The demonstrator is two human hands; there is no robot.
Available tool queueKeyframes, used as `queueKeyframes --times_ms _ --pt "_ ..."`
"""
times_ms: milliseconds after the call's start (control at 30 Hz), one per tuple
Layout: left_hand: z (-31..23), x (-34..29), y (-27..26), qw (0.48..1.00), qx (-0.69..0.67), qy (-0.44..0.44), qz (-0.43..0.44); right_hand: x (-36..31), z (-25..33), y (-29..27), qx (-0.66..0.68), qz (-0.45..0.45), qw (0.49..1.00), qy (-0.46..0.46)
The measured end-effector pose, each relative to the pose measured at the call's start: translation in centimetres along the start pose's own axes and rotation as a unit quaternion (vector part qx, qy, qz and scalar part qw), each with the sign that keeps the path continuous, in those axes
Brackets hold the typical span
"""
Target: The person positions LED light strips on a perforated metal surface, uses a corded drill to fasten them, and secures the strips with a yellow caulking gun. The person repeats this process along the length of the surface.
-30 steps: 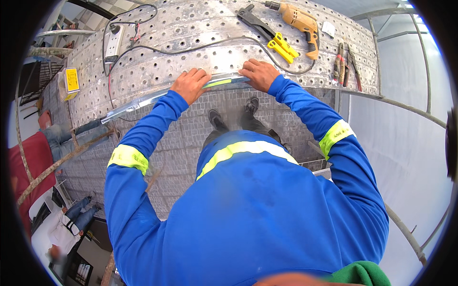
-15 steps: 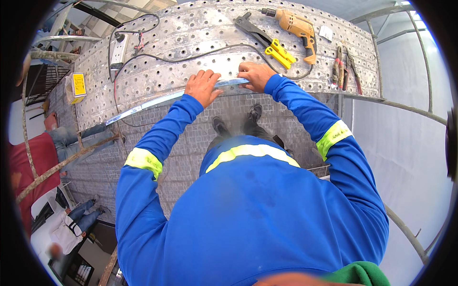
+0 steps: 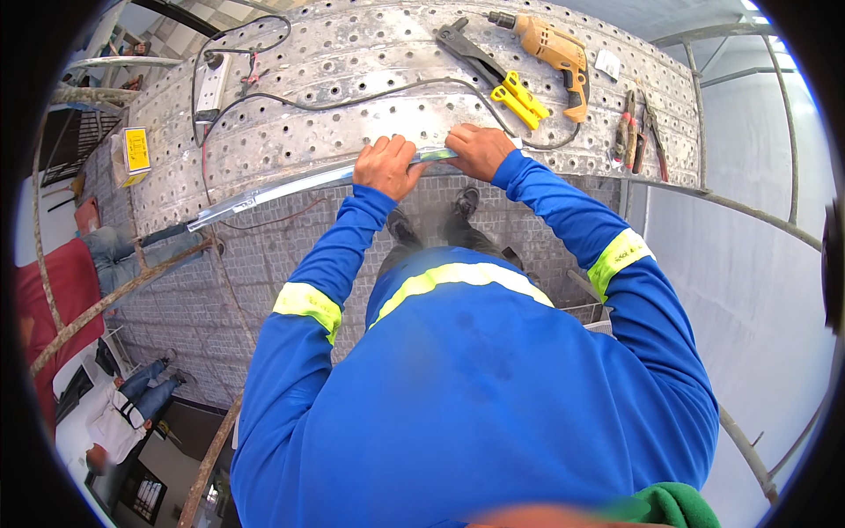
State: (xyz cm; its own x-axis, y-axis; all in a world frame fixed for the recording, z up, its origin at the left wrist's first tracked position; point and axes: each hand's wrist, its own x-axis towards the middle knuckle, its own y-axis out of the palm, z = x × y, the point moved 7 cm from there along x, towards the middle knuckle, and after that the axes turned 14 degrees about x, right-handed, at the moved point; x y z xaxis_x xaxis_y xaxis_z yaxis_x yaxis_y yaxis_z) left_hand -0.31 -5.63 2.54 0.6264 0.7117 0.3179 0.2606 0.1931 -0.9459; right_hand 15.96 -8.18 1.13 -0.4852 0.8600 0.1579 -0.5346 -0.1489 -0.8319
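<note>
A long, shiny metal strip (image 3: 286, 187) lies along the near edge of the perforated metal platform (image 3: 352, 132), its left end reaching past the edge. My left hand (image 3: 387, 165) is closed around the strip a little left of its right part. Close beside it, my right hand (image 3: 478, 151) grips the strip near its right end, with the fingers curled over. Beyond my hands lie a crimping-type tool with yellow handles (image 3: 519, 99) and a yellow drill (image 3: 550, 53). The undersides of both hands' grips are hidden.
Pliers (image 3: 625, 132) and other hand tools rest at the platform's right. A black cable (image 3: 352, 103) crosses it from a power strip (image 3: 212, 86). A yellow box (image 3: 135, 151) stands at the left end. Scaffold pipes (image 3: 739, 204) surround the platform. Two other people are below left.
My left hand has moved right along the strip, closer to my right hand, and now wraps it more tightly. The strip has shifted slightly left and toward me.
</note>
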Motion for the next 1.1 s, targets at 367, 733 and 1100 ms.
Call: queueKeyframes --times_ms 367,733,1100 --pt "-0.1 -0.2 0.5 1.000 0.024 0.010 0.003 0.5 0.0 -0.3 -0.009 -0.005 1.000 -0.018" --pt "0.9 -2.8 -0.4 0.999 -0.026 0.041 0.012 -3.0 -0.9 -0.7 -0.098 0.084 0.985 0.117" --pt "8.9 -6.3 -1.1 0.990 -0.002 0.019 0.138 -3.9 -0.2 -1.5 -0.073 0.020 0.991 0.110"
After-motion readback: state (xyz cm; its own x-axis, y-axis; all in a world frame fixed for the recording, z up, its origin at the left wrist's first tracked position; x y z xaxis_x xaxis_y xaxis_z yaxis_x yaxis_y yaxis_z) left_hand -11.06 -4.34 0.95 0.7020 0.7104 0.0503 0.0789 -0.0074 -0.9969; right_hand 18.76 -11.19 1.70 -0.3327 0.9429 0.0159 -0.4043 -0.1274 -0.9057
